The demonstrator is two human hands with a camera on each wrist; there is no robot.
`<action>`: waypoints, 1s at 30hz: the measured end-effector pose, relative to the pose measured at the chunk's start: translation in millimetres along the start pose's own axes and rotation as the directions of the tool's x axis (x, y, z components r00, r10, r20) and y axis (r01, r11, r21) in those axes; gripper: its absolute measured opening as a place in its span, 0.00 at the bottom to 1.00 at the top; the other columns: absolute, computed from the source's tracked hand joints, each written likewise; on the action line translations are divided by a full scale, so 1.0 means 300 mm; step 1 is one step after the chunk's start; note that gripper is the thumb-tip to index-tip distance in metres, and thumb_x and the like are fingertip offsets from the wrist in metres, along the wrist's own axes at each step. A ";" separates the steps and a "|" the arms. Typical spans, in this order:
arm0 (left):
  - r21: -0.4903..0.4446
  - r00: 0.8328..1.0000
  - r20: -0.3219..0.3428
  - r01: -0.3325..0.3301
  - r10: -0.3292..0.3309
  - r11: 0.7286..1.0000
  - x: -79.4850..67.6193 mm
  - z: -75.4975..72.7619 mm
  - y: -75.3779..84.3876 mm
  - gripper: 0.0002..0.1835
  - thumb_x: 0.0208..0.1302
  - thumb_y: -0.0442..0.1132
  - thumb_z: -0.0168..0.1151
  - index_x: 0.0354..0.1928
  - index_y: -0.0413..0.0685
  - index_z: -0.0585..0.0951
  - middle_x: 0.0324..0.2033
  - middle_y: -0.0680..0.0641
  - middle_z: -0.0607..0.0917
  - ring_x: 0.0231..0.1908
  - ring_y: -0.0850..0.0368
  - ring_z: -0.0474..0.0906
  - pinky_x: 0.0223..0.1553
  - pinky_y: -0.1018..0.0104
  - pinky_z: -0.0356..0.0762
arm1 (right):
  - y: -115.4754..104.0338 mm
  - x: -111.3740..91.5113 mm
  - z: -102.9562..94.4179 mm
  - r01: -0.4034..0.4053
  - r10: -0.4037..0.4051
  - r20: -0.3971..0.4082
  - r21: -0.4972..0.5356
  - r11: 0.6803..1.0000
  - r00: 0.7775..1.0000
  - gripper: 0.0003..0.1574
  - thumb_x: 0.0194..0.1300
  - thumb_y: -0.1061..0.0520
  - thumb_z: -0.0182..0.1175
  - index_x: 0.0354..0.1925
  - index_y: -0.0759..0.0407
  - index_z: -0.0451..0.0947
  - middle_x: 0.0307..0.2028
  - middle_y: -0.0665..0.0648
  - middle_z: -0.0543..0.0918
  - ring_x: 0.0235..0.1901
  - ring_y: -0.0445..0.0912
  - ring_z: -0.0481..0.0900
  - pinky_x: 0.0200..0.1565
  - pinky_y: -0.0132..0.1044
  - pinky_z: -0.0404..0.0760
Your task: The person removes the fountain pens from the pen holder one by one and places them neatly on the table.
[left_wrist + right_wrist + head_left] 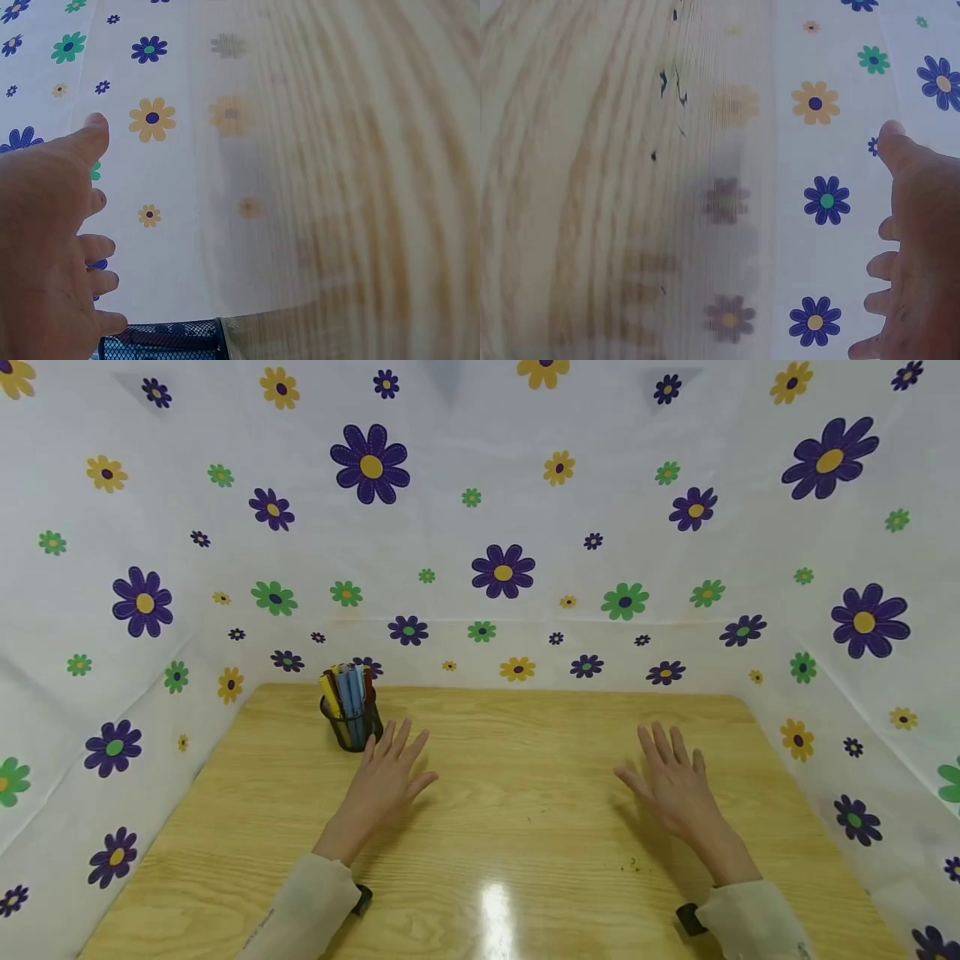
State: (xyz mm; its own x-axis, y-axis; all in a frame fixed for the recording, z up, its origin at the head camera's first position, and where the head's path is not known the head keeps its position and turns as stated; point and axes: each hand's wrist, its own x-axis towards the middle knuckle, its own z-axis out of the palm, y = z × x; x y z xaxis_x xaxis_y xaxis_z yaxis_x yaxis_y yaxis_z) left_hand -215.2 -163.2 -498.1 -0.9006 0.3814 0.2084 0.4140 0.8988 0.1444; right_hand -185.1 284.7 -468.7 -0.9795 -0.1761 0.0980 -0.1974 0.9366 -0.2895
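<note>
We see a black mesh cup [356,732] standing upright on the far left of the wooden table [517,793], its long axis vertical, with pens [351,689] poking out of the top. It lies just beyond and left of our left hand [385,779], the nearer one, whose spread fingers hold nothing; we cannot tell whether they touch it. Our right hand [678,793], fingers also apart, is well away to the right.

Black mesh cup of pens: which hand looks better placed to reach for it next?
Probably the left hand: it holds nothing and is close beside the black mesh cup. The right hand, also empty, is over the other side of the yellowish wooden table, much farther away.
</note>
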 end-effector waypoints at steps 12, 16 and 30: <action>-0.174 0.999 -0.006 0.046 -0.048 0.984 -0.026 -0.009 -0.016 0.38 0.78 0.58 0.56 0.80 0.45 0.62 0.78 0.34 0.57 0.77 0.32 0.50 0.73 0.32 0.52 | -0.035 0.002 0.021 0.019 -0.019 -0.005 0.088 0.996 1.000 0.53 0.80 0.34 0.48 0.81 0.69 0.45 0.79 0.75 0.46 0.78 0.70 0.38 0.70 0.76 0.44; -0.245 0.998 -0.031 0.052 -0.061 0.968 -0.036 -0.019 -0.027 0.37 0.78 0.55 0.57 0.79 0.43 0.62 0.77 0.33 0.60 0.77 0.32 0.53 0.73 0.34 0.54 | -0.047 0.005 0.028 0.047 -0.043 -0.038 0.114 0.992 0.998 0.51 0.81 0.37 0.50 0.80 0.70 0.47 0.78 0.75 0.48 0.77 0.71 0.42 0.70 0.75 0.47; -0.418 0.953 -0.162 0.170 -0.258 0.892 -0.092 -0.062 -0.092 0.33 0.79 0.47 0.57 0.78 0.42 0.63 0.72 0.34 0.69 0.68 0.32 0.69 0.64 0.35 0.71 | -0.093 0.033 0.061 0.074 -0.068 -0.032 0.244 0.967 0.997 0.49 0.82 0.40 0.49 0.80 0.71 0.47 0.77 0.75 0.52 0.76 0.71 0.49 0.72 0.70 0.52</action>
State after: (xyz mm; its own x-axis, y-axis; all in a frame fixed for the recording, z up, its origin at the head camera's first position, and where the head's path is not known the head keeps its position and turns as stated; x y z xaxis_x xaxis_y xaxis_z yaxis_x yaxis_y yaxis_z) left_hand -199.4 -202.5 -489.8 -0.9431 0.0968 0.3182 0.2716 0.7763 0.5689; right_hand -190.0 251.2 -476.9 -0.9619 -0.2299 0.1480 -0.2734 0.8187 -0.5050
